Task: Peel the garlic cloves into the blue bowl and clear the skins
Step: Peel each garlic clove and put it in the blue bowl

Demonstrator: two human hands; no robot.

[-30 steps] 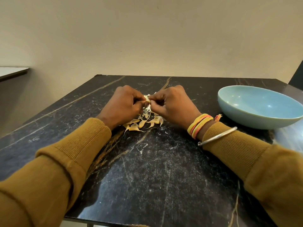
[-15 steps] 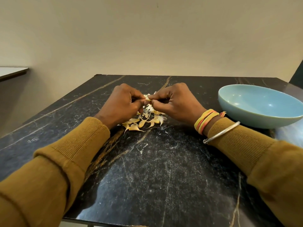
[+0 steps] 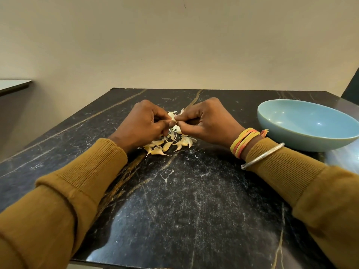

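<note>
My left hand (image 3: 144,124) and my right hand (image 3: 206,121) meet over the middle of the black marble table (image 3: 174,200). Both pinch one pale garlic clove (image 3: 172,115) between thumbs and fingertips; most of it is hidden by the fingers. Beneath the hands lies a small pile of garlic cloves and papery skins (image 3: 169,144). The blue bowl (image 3: 308,124) stands to the right of my right hand, and what I can see of its inside is empty.
A beige wall rises just behind the table's far edge. Another tabletop (image 3: 13,85) juts in at the far left. A dark object (image 3: 352,86) stands at the right edge. Small skin flecks lie scattered on the marble near the pile.
Both hands have lifted slightly and the right wrist has shifted to the right, while the fingers keep working on the same clove. The pile and bowl have not moved.
</note>
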